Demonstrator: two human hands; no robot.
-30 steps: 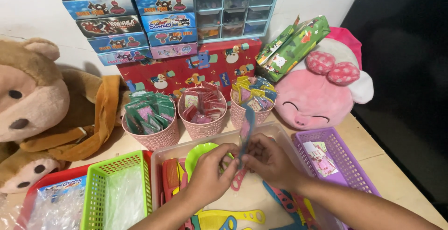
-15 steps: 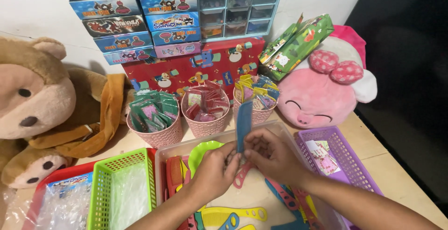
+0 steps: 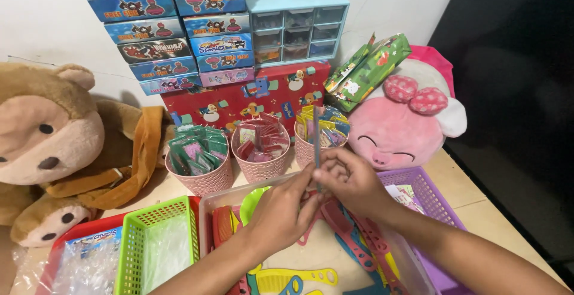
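My left hand [image 3: 281, 211] and my right hand [image 3: 353, 181] meet over a clear plastic tray [image 3: 206, 211], both pinching the lower end of a thin blue strip [image 3: 317, 145] that stands upright, edge-on to the camera. In the tray lie red and blue straps [image 3: 359, 244], a green disc [image 3: 251, 202], a red comb-like piece [image 3: 222, 226] and yellow pieces [image 3: 299, 278]. Behind the hands stand three pink mesh cups [image 3: 203, 181] filled with small packets.
A green basket [image 3: 140, 247] and a red tray [image 3: 78, 232] with plastic bags sit at left, a purple basket [image 3: 427, 196] at right. A brown plush monkey [image 3: 54, 133], a pink plush [image 3: 406, 121], stacked boxes [image 3: 173, 26] and a small drawer unit [image 3: 296, 23] line the wall.
The blue strip has been turned from tilted and flat-on to upright and edge-on. Both hands stay together over the tray, shifted slightly.
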